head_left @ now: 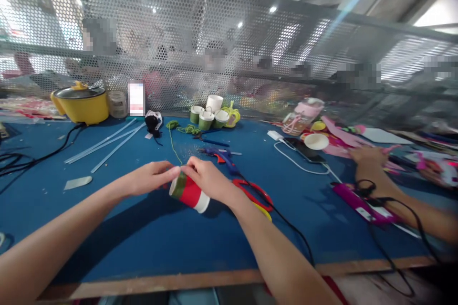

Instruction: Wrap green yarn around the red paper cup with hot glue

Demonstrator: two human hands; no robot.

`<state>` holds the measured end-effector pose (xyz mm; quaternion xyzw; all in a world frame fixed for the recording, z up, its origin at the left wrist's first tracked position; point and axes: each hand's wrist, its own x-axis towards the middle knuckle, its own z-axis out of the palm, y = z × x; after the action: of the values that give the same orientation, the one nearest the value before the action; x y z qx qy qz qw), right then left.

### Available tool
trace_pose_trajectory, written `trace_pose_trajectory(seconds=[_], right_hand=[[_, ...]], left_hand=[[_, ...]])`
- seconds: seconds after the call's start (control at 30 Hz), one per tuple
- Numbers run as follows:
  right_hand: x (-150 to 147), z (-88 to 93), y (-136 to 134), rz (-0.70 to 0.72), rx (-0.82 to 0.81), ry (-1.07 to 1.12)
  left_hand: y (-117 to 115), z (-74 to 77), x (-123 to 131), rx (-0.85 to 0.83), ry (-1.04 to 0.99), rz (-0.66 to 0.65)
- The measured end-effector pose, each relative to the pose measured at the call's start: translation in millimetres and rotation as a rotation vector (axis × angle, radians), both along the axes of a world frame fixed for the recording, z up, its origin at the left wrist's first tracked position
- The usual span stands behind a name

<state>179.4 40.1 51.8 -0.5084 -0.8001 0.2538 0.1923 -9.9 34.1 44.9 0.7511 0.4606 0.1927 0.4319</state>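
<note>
A paper cup (193, 194) lies tilted on its side between my hands, just above the blue table. A red band wraps its middle and green yarn covers the part near one end; the other end is white. My right hand (205, 177) grips the cup from above, thumb and fingers closed on it. My left hand (157, 177) pinches at the green-wrapped end, its thumb beside the right fingertips and its other fingers partly hidden. A thin strand of green yarn (173, 144) runs from this spot to a small green yarn bundle (172, 124).
Behind the hands stand several green-wrapped cups (206, 120). A blue glue gun (223, 156) and red-handled scissors (255, 194) lie close by on the right. Clear glue sticks (116, 141) and a yellow pot (86, 106) are left. Another person's arm (379, 176) reaches past a purple power strip (361, 205).
</note>
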Motion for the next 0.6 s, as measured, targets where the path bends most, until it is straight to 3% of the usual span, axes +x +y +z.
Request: trace_pose_trajectory(seconds=[0.23,0.33,0.43,0.5,0.57,0.6], right_hand=[[-3.2,-2.4,-1.4,-0.06,0.099,-0.069],[-5.1,-3.0,-2.8,-0.055,0.124,-0.122],[-6.9,-3.8,-3.5,-0.063,0.139,-0.172],[-7.3,-4.8,-3.2,-0.082,0.14,-0.185],[-7.1,-5.8,-2.9,-0.088,0.147,-0.181],[-7.0,-6.2,-2.8,-0.086,0.155,-0.176]], left_hand=[[-1.6,-25.0,8.5,-0.071,-0.238,-0.03],[-1.2,-26.5,11.6,0.043,-0.275,0.036],[-15.5,-5.8,13.7,0.454,-0.319,0.26],[-36.8,17.0,13.8,0.647,-0.467,0.144],[-65.7,34.3,13.0,0.672,-0.559,-0.091],[-81.6,36.3,12.6,0.67,-0.599,-0.097]])
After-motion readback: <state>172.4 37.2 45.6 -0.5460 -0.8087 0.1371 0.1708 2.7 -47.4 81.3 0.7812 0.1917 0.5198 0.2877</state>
